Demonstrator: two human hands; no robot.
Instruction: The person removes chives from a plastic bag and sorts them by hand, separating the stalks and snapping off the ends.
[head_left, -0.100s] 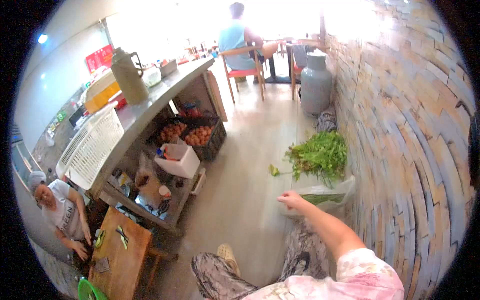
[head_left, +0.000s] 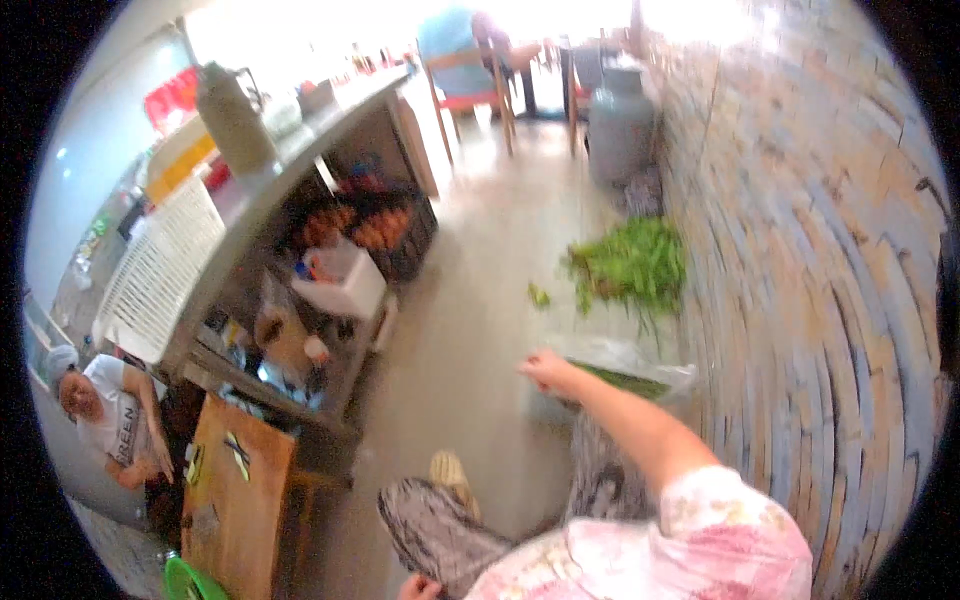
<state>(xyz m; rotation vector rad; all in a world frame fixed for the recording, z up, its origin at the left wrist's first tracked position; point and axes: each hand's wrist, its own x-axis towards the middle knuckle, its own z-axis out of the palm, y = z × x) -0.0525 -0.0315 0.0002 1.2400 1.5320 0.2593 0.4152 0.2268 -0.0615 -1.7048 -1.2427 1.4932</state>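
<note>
1. Three o'clock from me: the wall (head_left: 800, 300), rough, strip-like, stone-looking, mostly matt.
2. Four o'clock: a plastic bag (head_left: 615, 352), thin, translucent, slightly shiny.
3. One o'clock: the gas cylinder (head_left: 617, 140), smooth grey metal by its look.
4. Nine o'clock: a slatted basket (head_left: 160, 275), white plastic.
5. Eight o'clock: the tabletop (head_left: 240, 510), flat brown wood.
6. Five o'clock: a shirt (head_left: 640, 550), soft matt cloth.
7. Dead centre: the floor (head_left: 480, 310), smooth, faintly glossy.

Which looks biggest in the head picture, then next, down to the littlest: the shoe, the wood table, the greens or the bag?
1. Wood table
2. Greens and bag: too close to rank, since an arm hides part of the bag
3. Shoe
</note>
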